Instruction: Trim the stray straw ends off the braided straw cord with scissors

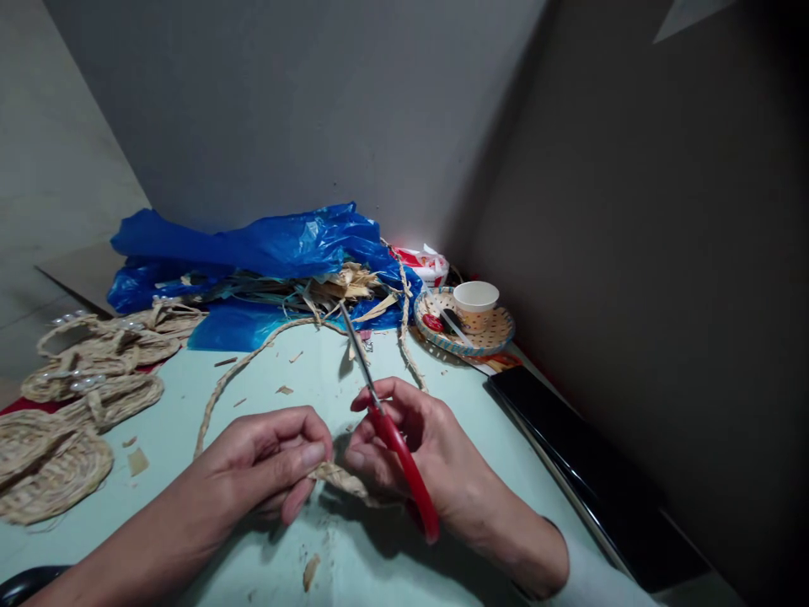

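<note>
Braid end (341, 480) partly hidden btwn hands; scissor handles (410, 480) mostly covered by right hand (417, 447).

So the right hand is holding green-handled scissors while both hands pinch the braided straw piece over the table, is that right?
Not quite: the scissors in the right hand have red handles, not green, as the head view shows. Both hands, the left hand too, do pinch the braided straw piece over the table.

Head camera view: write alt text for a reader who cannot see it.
Two bare hands pinch a braided straw strip over a pale green table; the right hand also holds red-handled scissors, blades closed, and the left hand grips the braid's end. Woven straw pieces lie left, a blue plastic bag behind.
</note>
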`<action>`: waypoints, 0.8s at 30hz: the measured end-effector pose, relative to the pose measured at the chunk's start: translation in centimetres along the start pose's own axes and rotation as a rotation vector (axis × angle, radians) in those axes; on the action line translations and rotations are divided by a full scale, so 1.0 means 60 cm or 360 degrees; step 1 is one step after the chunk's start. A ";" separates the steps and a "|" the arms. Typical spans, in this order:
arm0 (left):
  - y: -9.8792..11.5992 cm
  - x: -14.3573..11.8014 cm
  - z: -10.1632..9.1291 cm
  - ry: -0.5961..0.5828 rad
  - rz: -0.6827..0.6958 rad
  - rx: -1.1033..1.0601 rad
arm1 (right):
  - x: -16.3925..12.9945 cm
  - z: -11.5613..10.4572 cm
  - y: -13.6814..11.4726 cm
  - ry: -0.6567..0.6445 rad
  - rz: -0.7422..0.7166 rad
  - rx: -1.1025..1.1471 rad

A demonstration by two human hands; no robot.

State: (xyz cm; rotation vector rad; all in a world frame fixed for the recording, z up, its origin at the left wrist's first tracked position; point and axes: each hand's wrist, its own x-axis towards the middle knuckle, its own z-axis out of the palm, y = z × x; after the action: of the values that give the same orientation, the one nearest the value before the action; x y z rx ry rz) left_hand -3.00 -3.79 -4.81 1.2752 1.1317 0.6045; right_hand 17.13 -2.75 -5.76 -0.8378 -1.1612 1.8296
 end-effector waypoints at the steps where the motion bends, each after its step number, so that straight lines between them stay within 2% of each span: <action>1: 0.001 0.000 -0.002 0.0021 -0.0002 0.0028 | 0.001 -0.005 -0.002 0.0034 -0.0024 -0.0052; 6: 0.010 -0.007 -0.022 0.0263 0.0016 0.0212 | 0.005 -0.050 -0.018 0.0147 -0.0192 -0.0507; 7: 0.010 -0.009 -0.028 0.0321 0.0026 0.0256 | 0.004 -0.060 -0.021 0.0118 -0.0163 -0.0603; 9: 0.009 -0.009 -0.041 0.0415 0.0033 0.0293 | 0.001 -0.075 -0.024 -0.0066 -0.0017 -0.0691; 11: 0.007 -0.007 -0.052 0.0437 0.0010 0.0230 | -0.002 -0.081 -0.024 -0.0207 0.0128 -0.0684; 14: 0.006 -0.001 -0.057 0.0432 0.0019 0.0032 | -0.004 -0.074 -0.020 -0.0227 0.0180 -0.0624; 18: 0.012 0.004 -0.052 0.0469 0.0168 -0.0033 | -0.009 -0.050 -0.029 -0.0188 0.0245 -0.0504; 24: 0.021 0.000 -0.058 0.0493 0.0309 0.0482 | -0.020 -0.027 -0.060 -0.0132 0.0284 -0.0587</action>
State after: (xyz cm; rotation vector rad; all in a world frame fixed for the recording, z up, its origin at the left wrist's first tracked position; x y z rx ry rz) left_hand -5.87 -1.98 -3.31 1.6022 1.4031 0.8181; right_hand 20.03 -2.21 -2.90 -1.1111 -1.5496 1.8330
